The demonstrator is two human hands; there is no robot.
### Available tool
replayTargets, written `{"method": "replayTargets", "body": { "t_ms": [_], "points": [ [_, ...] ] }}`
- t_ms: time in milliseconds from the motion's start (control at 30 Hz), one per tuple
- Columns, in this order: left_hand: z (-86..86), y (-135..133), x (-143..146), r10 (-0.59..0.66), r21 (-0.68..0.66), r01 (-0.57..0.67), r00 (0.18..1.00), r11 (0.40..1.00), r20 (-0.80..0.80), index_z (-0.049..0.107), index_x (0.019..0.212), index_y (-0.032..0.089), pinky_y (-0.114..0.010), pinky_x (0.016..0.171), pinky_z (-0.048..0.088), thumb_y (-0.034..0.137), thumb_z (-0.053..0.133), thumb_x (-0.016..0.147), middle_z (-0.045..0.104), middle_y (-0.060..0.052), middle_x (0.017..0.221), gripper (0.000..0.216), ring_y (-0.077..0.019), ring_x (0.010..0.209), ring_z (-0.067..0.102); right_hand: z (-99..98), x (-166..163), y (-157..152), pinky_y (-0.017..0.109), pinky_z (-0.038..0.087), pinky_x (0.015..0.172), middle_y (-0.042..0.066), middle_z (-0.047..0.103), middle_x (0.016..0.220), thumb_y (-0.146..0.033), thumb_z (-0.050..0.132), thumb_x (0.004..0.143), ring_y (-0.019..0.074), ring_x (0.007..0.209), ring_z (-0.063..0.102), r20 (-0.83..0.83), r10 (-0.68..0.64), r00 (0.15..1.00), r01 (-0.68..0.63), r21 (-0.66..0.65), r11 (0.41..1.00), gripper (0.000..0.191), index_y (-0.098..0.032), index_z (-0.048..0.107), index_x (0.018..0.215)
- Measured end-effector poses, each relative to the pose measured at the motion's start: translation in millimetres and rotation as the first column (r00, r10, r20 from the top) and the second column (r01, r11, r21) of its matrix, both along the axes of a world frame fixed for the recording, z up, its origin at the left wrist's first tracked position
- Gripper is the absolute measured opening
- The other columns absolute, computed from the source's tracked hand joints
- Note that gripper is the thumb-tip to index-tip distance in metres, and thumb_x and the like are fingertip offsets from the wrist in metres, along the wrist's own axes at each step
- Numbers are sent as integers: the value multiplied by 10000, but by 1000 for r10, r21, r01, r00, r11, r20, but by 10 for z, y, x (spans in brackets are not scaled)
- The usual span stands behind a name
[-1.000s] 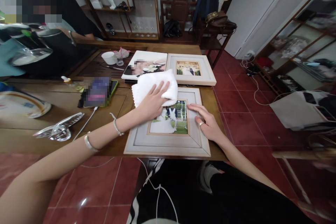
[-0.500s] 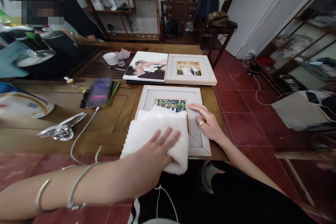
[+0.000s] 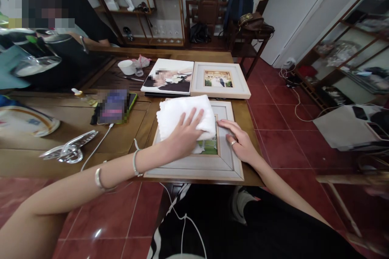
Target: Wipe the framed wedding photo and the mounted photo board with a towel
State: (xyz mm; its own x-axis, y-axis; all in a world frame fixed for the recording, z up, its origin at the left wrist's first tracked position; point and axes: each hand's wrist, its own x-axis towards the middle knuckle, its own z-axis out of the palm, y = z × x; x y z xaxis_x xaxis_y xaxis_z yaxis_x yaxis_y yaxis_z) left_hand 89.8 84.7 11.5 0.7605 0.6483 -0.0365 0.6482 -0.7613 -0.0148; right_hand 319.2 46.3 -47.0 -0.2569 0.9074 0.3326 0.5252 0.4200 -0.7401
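Note:
A pale framed photo [image 3: 223, 162] lies flat at the near edge of the wooden table [image 3: 127, 137]. My left hand [image 3: 182, 137] lies flat, fingers spread, on a folded white cloth [image 3: 179, 113] that covers the upper half of the picture. My right hand [image 3: 240, 141], a ring on one finger, rests flat on the frame's right border with its fingers stretched out. Bracelets circle my left wrist.
Beyond lie a second framed photo [image 3: 220, 81] and an unframed print [image 3: 170, 77]. A phone [image 3: 114, 107] with a white cable, a plate [image 3: 27, 121], a glass ornament [image 3: 68, 149] and a white cup [image 3: 127, 66] sit to the left. Another person is at far left.
My left hand pulled the cloth from the top of the frame down to its near edge, then pushed it back up over the picture. My right hand stayed on the frame.

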Motion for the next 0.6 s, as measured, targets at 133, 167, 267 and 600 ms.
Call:
{"method": "replayTargets", "body": {
  "t_ms": [133, 167, 267, 600],
  "points": [
    [-31, 153, 113, 23, 66, -23, 1000, 998, -12, 556, 1293, 108, -649, 1085, 266, -20, 475, 804, 191, -241, 1558, 512, -446, 1424, 115, 7, 1, 0, 476, 334, 1129, 80, 542, 1367, -112, 415, 879, 221, 1325, 451, 12, -6, 1000, 6, -4, 1000, 452, -248, 547, 1289],
    [-32, 156, 137, 23, 64, -22, 999, 998, -29, 561, 1289, 103, -665, 1075, 262, -19, 478, 804, 187, -247, 1557, 507, -459, 1419, 109, 10, 0, -2, 479, 335, 1128, 81, 541, 1367, -110, 414, 876, 221, 1325, 450, 15, -8, 1000, 8, -8, 1000, 454, -248, 548, 1288],
    [-14, 47, 182, -18, 40, 23, 995, 999, -103, 626, 1199, 89, -700, 1047, 268, 40, 543, 795, 184, -268, 1549, 415, -504, 1400, 113, 16, -4, -7, 483, 334, 1127, 83, 548, 1357, -113, 413, 877, 224, 1322, 452, 16, -14, 1000, 14, -20, 1000, 445, -245, 557, 1277],
    [257, -800, -22, -248, -223, 198, 943, 955, -223, 680, 1136, 109, -731, 960, 370, 197, 738, 688, 226, -270, 1530, 460, -557, 1355, 215, 19, -23, -1, 480, 339, 1133, 61, 568, 1347, -123, 417, 887, 228, 1313, 466, -13, -16, 1000, 16, -17, 1000, 443, -269, 565, 1278]
  ]
}}
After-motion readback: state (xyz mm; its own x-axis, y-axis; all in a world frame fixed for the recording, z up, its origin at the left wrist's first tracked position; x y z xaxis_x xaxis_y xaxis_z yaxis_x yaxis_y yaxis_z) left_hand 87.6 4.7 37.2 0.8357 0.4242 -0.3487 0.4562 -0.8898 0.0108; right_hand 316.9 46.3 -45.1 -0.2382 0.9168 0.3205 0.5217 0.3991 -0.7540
